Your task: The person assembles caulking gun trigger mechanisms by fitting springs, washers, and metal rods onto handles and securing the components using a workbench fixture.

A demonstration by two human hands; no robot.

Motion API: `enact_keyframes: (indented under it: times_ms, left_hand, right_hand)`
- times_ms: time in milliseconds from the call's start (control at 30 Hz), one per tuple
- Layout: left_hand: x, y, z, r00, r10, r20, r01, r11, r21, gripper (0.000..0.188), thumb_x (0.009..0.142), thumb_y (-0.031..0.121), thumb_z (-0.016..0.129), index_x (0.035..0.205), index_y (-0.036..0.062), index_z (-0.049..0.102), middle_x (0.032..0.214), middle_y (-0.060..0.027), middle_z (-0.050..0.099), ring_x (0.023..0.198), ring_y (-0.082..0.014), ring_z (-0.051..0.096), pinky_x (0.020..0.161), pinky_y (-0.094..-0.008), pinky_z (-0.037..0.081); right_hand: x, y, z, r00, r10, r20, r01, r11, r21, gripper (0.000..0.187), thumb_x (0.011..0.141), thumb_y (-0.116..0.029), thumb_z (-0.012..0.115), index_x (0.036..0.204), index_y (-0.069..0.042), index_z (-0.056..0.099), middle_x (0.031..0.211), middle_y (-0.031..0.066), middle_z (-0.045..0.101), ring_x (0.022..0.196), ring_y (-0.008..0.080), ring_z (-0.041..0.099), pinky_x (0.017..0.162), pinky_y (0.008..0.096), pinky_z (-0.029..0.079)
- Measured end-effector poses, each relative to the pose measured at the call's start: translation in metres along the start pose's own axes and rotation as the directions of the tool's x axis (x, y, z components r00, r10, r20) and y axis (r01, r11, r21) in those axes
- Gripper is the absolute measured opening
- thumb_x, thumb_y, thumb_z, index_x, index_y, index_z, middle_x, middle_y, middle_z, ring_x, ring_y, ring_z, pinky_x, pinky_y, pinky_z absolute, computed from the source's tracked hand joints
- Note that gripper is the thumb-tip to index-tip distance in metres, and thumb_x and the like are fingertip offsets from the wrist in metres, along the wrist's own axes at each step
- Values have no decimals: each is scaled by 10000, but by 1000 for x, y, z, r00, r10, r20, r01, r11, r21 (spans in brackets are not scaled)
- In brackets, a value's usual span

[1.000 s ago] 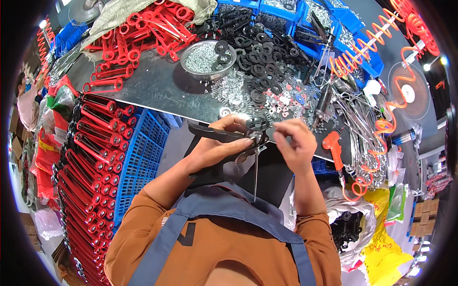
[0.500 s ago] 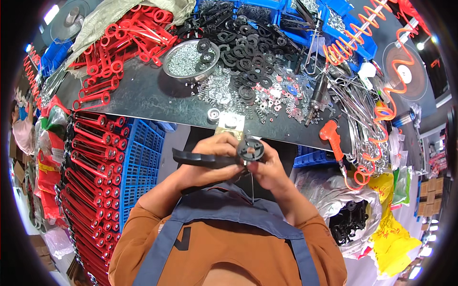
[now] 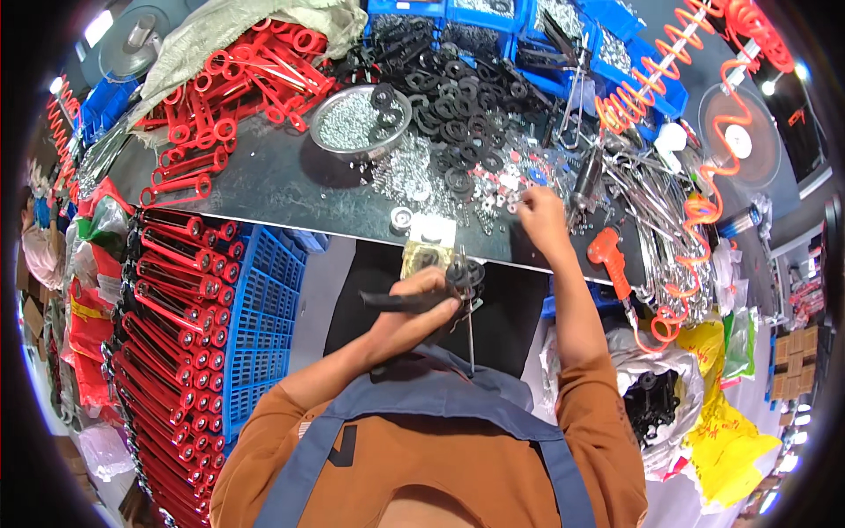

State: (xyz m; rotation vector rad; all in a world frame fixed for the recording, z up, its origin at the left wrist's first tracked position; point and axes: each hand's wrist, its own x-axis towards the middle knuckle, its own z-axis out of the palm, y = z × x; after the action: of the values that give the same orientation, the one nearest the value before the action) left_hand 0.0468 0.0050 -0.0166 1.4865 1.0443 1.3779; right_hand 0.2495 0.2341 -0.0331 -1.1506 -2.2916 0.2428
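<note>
Cluttering dark workbench (image 3: 290, 189): black washers (image 3: 458, 97); left hand (image 3: 414, 308) gripping black tool (image 3: 400, 301); right hand (image 3: 539, 216) pinching small parts.

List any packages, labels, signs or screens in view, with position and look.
Small card: table's near edge, above the left hand; white, squarish.
Yellow plastic bag: lower right, crumpled.
Cardboard boxes: far right, brown, stacked.
Grey sack: top left, over red parts.
No screens or signs.

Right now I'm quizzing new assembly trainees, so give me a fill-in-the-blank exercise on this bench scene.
1. The left hand holds a black ____ part in front of the chest.
2. The right hand reaches to the small washers on the ____.
3. The round metal bowl holds small ____ parts.

Missing words: wheeled; workbench; silver
</note>
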Motion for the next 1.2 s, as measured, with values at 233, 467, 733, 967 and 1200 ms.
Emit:
enact_keyframes:
  times_ms: [233,467,733,967,1200]
  left_hand:
    - [-2,7,6,999,43,20,-42,999,-9,128,856,109,600,869,-16,575,893,-83,572,842,-160,540,772,-310,428]
    - [-8,14,5,996,-73,55,77,994,-72,214,865,103,599,1032,-21,549,966,-99,585,922,-177,556,802,-309,444]
    - [11,19,-8,928,349,131,-372,882,289,588,805,46,609,1365,29,432,1409,-192,421,1239,-323,496,991,-366,433]
    - [21,14,-2,923,346,167,-381,881,282,527,758,24,596,1281,29,531,1325,-203,516,1157,-345,563,978,-389,458]
    - [35,-3,-3,907,371,200,-408,893,192,424,762,57,585,1184,12,604,1222,-220,588,1200,-373,526,1027,-442,391]
  right_hand:
    - [-33,-132,-63,972,-141,187,-113,416,902,451,836,-2,612,1276,-40,518,887,62,618,628,50,500,538,188,405]
    - [-47,-133,-77,869,-369,330,76,759,647,338,815,-78,677,1144,-27,616,918,28,591,694,66,483,628,202,391]
    - [-113,-107,-38,949,215,231,-312,532,787,284,933,-148,548,1181,-10,568,1082,40,567,908,109,533,773,249,444]
    - [-211,-118,26,874,161,459,-485,358,798,316,967,-183,515,1218,8,529,1005,75,621,878,126,588,771,278,494]
    - [-241,-102,50,916,299,268,-379,419,825,209,947,-125,550,1079,23,618,848,41,638,740,100,576,666,252,478]
